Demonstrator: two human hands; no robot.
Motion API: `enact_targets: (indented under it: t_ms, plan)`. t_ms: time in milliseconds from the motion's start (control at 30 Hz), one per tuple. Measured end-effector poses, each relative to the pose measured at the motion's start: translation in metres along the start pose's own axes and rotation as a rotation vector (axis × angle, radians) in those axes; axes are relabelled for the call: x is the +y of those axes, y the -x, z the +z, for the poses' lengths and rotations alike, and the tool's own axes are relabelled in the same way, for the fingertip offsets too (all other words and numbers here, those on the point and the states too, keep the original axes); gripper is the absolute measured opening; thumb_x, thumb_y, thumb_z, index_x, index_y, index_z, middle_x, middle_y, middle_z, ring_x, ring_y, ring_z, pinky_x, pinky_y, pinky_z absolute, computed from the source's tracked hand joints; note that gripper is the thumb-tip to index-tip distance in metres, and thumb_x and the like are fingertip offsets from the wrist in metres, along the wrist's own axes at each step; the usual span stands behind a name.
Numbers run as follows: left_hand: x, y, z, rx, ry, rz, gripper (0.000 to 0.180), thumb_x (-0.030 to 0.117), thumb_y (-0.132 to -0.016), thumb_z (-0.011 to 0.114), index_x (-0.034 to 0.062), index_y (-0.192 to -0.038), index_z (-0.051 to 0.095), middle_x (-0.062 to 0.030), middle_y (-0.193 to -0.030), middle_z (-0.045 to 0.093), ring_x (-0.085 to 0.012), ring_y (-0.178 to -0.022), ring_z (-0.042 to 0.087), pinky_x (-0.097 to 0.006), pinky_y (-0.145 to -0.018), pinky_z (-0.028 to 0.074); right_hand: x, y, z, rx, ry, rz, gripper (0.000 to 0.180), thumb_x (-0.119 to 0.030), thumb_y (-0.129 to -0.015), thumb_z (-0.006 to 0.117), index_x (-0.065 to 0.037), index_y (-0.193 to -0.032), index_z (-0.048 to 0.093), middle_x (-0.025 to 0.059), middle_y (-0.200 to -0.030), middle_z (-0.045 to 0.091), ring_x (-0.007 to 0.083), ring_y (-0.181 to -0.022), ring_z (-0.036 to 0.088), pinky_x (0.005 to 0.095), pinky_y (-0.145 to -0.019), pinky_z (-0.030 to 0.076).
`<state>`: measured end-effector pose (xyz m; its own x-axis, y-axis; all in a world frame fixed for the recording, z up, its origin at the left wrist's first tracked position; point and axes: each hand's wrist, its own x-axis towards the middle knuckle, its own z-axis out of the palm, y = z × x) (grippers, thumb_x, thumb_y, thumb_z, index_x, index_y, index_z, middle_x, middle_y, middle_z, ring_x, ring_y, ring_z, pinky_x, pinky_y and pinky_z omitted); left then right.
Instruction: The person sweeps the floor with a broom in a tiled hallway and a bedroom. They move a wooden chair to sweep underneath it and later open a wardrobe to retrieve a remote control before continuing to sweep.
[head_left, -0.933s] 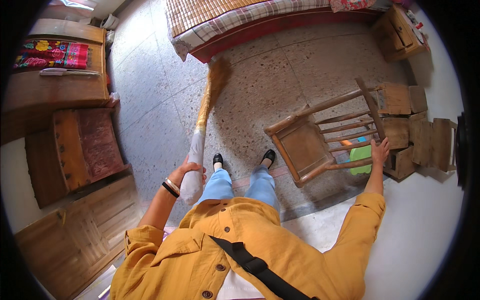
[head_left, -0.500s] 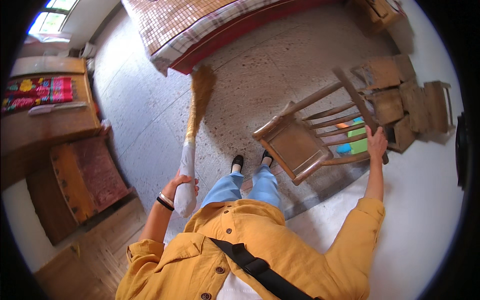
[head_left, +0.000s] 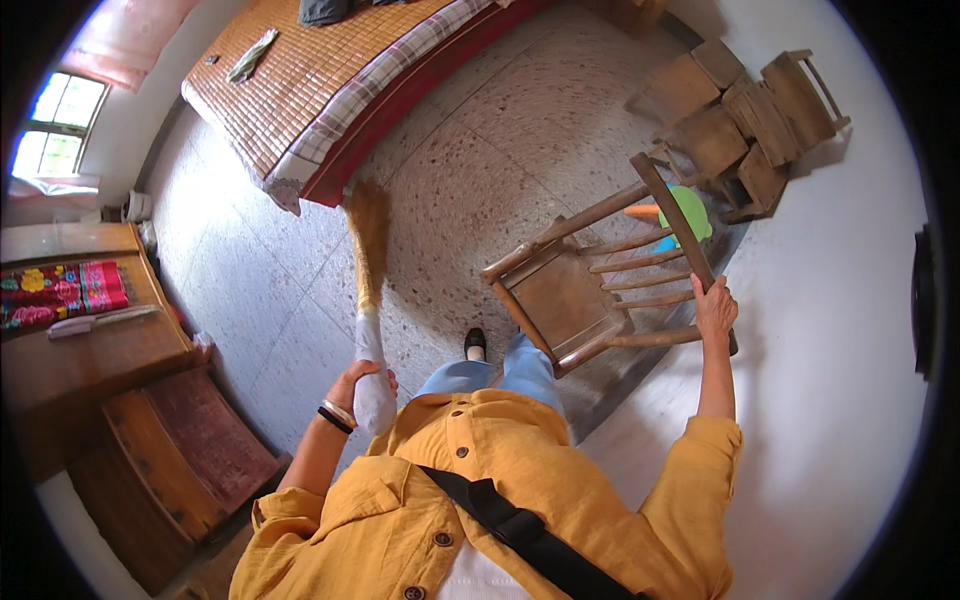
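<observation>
wooden chair (head_left: pixel 566 291) gripped by the right hand (head_left: pixel 715 309); left hand (head_left: pixel 352 386) clasps a broom (head_left: pixel 368 308).

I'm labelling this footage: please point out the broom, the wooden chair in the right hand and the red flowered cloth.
Broom (head_left: pixel 367 288), head view: on its tan shaft below the bristles.
Wooden chair (head_left: pixel 563 297), head view: on the middle of its seat.
Red flowered cloth (head_left: pixel 64 293), head view: near its middle.

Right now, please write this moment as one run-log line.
left hand: holds broom | right hand: holds wooden chair by backrest | bristles: near bed
</observation>
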<state>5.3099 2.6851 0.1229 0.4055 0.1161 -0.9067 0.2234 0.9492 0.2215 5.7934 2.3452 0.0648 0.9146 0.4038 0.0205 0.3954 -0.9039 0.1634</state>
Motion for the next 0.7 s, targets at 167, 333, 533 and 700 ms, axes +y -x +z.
enact_targets:
  t_ms: [167, 333, 533, 700]
  plan:
    - [0.001, 0.009, -0.014, -0.065, 0.06, -0.025, 0.038, 0.025, -0.072, 0.056, -0.0067, -0.091, 0.045, -0.0118, -0.075, 0.053, -0.0195, -0.066, 0.055, -0.029, -0.063, 0.048, 0.015, 0.021, 0.005, 0.018, -0.009, 0.103, 0.053, -0.054, -0.08, 0.043, -0.001, -0.084, 0.046, 0.0192, -0.071, 0.058, 0.0341, -0.071, 0.058, 0.0427, -0.066, 0.046]
    - [-0.011, 0.009, -0.036, -0.047, 0.056, -0.028, 0.034, 0.023, -0.071, 0.055, -0.005, -0.089, 0.048, -0.0133, -0.073, 0.055, -0.0233, -0.064, 0.056, -0.034, -0.063, 0.048, 0.06, 0.039, 0.016, -0.134, -0.129, 0.384, 0.063, -0.059, -0.08, 0.037, 0.001, -0.093, 0.046, 0.026, -0.088, 0.057, 0.0388, -0.087, 0.055, 0.0452, -0.076, 0.042]
    - [-0.024, 0.015, -0.031, -0.021, -0.074, 0.024, 0.034, 0.022, -0.071, 0.056, -0.0049, -0.09, 0.048, -0.0139, -0.074, 0.056, -0.0239, -0.064, 0.056, -0.033, -0.062, 0.049, 0.115, 0.077, 0.034, -0.242, -0.128, 0.607, 0.067, -0.06, -0.079, 0.037, 0.004, -0.1, 0.045, 0.0244, -0.096, 0.057, 0.038, -0.092, 0.054, 0.0448, -0.079, 0.041]
    - [-0.013, 0.025, -0.037, -0.085, 0.043, -0.047, 0.035, 0.021, -0.071, 0.056, -0.0052, -0.091, 0.047, -0.0134, -0.075, 0.056, -0.0225, -0.064, 0.056, -0.032, -0.064, 0.049, 0.124, 0.09, 0.038, -0.264, -0.169, 0.641, 0.067, -0.059, -0.079, 0.038, 0.004, -0.1, 0.045, 0.0245, -0.098, 0.056, 0.0383, -0.095, 0.053, 0.0448, -0.082, 0.041]
